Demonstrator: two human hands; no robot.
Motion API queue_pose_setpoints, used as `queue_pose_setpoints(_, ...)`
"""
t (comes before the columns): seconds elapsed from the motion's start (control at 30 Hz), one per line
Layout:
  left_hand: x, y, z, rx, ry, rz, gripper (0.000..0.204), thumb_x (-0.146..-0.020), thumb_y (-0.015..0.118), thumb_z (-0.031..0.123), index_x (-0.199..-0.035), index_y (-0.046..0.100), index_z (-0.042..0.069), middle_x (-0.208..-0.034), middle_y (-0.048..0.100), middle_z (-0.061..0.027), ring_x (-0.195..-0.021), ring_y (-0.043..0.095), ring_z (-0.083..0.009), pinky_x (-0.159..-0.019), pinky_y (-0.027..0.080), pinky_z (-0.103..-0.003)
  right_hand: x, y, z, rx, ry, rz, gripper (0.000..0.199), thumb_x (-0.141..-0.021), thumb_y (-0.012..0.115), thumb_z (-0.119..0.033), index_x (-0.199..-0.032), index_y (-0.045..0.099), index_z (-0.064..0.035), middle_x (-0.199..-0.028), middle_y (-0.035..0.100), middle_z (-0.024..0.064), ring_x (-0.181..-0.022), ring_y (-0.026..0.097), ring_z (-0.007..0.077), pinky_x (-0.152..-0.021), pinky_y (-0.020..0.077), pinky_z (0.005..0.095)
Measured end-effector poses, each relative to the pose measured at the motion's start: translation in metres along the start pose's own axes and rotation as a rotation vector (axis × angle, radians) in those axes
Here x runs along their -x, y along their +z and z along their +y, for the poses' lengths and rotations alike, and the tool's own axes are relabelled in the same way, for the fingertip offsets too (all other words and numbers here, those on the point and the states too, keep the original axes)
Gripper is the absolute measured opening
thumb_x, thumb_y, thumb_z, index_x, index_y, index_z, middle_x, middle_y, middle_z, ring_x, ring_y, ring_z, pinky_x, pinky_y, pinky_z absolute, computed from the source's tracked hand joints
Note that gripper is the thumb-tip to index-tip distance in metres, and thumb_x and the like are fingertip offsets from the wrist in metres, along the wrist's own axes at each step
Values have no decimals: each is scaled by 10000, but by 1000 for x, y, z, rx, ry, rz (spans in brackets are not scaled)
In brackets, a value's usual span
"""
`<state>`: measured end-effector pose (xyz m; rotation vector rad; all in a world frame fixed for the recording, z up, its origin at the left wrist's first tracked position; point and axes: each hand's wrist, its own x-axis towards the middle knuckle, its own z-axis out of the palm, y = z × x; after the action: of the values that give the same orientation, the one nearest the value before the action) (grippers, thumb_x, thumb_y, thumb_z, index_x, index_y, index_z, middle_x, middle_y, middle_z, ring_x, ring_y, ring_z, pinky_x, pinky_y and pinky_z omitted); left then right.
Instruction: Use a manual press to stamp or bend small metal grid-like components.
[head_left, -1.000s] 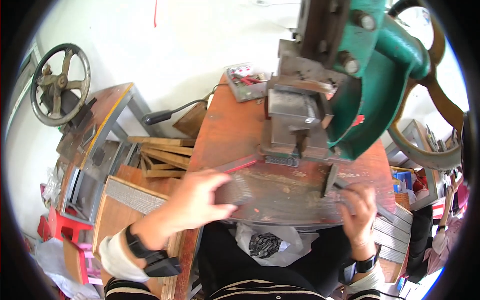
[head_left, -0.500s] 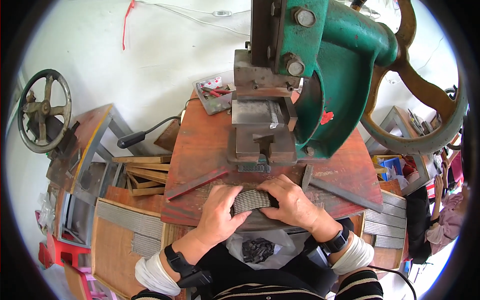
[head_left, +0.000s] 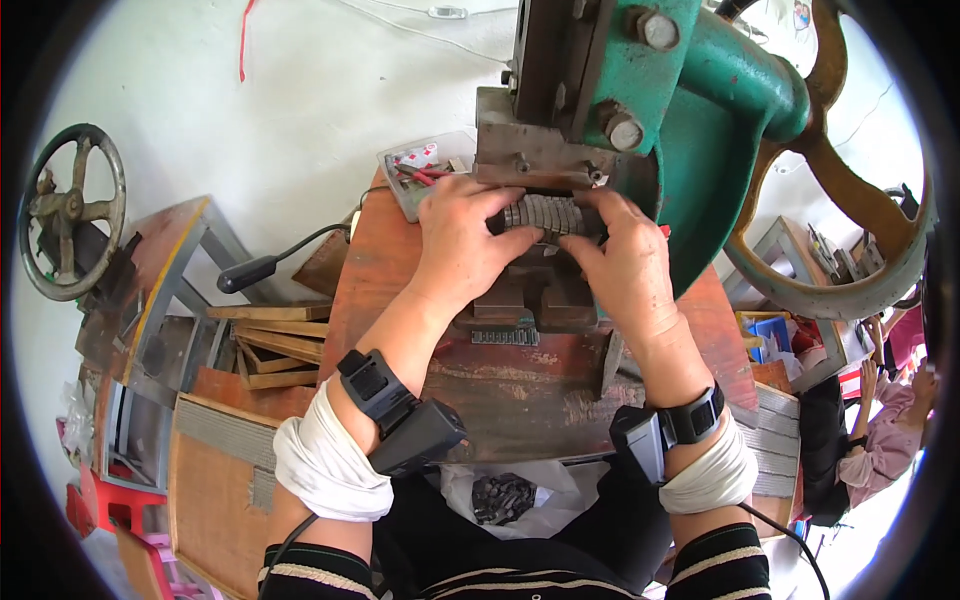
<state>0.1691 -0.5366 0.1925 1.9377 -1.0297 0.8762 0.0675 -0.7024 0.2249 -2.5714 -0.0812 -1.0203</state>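
Between my left hand (head_left: 465,240) and my right hand (head_left: 625,250) is a bowed row of small grey metal pieces (head_left: 543,213), pinched at its two ends by thumbs and fingers. Both hands hold it at the die of a green hand press (head_left: 640,90), under the steel upper block (head_left: 530,150). The row and my fingers cover most of the die's flat top; whether the row touches it I cannot tell. In front of the steel lower block (head_left: 570,305), a short strip of similar pieces (head_left: 505,338) lies on the red-brown wooden table (head_left: 480,400).
A hammer (head_left: 611,362) lies right of the strip, partly behind my right forearm. Behind my left hand stands a plastic tray (head_left: 405,195) with red-handled pliers. A bag of dark metal scraps (head_left: 503,497) hangs below the table edge. Wooden trays (head_left: 210,500) flank me; another person (head_left: 890,430) sits far right.
Both hands have carried the row of metal pieces forward and up, from the table's front edge to the die of the press. My view has shifted slightly.
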Motion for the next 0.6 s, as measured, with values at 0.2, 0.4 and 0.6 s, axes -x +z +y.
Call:
queue_pose_setpoints(0.2,-8,1,-5,100,-156,3,482,-700,841,291,-1090,712,39,-1084,646,-161,-1076,556,-365,-925,433,-459,-11,18,-6,233,60,43,303,-803,728,-131,-1040,561,-42,-995,642,187,-834,669,412,-683,540,491)
queue_pose_setpoints(0.4,130,-99,12,-64,-431,-311,611,-753,807,213,-1231,565,-80,-1271,582,-219,-1172,547,-396,-955,447,-462,-3,27,10,224,32,126,244,-819,715,-135,-1003,594,-31,-1003,650,181,-827,671,398,-696,549,475)
queue_pose_setpoints(0.6,164,-117,41,-570,-280,-281,370,-774,771,139,-1113,658,43,-1088,610,-155,-1040,578,-373,-862,466,-455,-3,24,8,225,-8,185,205,-832,699,-133,-997,643,-25,-1019,654,167,-839,668,384,-720,553,450)
